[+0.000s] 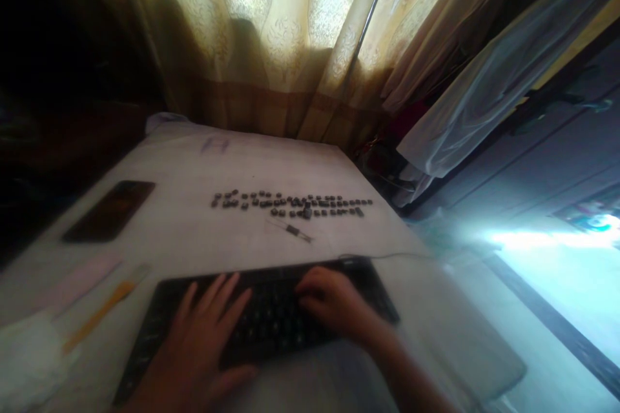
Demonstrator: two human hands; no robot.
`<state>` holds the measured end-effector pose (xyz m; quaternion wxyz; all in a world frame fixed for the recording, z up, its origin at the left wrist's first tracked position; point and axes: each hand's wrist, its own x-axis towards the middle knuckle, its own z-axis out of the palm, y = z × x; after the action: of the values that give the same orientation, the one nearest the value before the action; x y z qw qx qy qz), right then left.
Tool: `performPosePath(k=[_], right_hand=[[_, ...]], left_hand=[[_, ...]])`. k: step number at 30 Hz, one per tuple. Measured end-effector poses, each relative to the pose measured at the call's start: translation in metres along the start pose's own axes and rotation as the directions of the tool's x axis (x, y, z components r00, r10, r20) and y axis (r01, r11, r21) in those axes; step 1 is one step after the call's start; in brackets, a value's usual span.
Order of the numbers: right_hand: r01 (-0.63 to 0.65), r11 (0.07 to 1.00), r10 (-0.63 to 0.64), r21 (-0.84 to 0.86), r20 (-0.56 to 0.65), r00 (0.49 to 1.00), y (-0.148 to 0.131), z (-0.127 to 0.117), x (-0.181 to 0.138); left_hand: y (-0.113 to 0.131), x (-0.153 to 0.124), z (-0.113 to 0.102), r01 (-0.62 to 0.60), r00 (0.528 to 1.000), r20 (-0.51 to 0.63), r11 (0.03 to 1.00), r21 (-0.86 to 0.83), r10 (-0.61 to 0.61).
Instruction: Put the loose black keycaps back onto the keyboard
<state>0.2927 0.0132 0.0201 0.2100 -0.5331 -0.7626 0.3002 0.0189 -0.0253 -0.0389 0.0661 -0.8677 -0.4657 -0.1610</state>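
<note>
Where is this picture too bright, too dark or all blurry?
All in the head view: light glows through the patterned curtain; glare whitens the floor at right; the upper left is nearly black; the computer keyboard, left hand and right hand look smeared.

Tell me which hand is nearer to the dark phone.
Left. The left hand, spread over the left part of the keyboard, is below and right of the phone in the picture; the right hand is farther right, over the keyboard's right part.
</note>
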Motion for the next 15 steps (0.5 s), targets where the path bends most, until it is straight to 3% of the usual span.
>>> performPosePath(k=[15], right_hand=[[-0.037,0.998,0.037,-0.055,0.012,0.999,-0.0026,-0.0034,0.0046]], left_hand=[[0.0044,0.0024,-0.0013,0.041,0.999,0.038,0.997,-0.069,-0.038]])
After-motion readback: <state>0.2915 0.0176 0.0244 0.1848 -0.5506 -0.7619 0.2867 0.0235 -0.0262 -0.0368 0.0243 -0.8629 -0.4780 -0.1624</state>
